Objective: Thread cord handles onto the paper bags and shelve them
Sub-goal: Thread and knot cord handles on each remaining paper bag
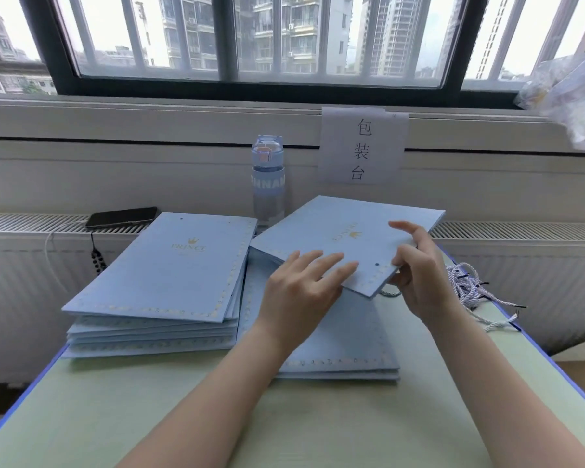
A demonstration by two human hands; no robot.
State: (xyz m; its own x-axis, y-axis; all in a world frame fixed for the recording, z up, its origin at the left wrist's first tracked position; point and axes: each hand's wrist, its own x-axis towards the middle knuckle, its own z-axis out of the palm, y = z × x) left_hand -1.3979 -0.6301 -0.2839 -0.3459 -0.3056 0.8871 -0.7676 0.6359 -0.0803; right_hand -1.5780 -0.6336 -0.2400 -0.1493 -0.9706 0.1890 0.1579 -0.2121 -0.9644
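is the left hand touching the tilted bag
Touching: the head view shows the left hand resting its straight fingers flat on the face of the tilted bag.

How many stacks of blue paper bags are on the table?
2: the left stack near the phone, and the right stack beneath the lifted bag, which the right hand grips and the left hand touches; that bag may hide part of it.
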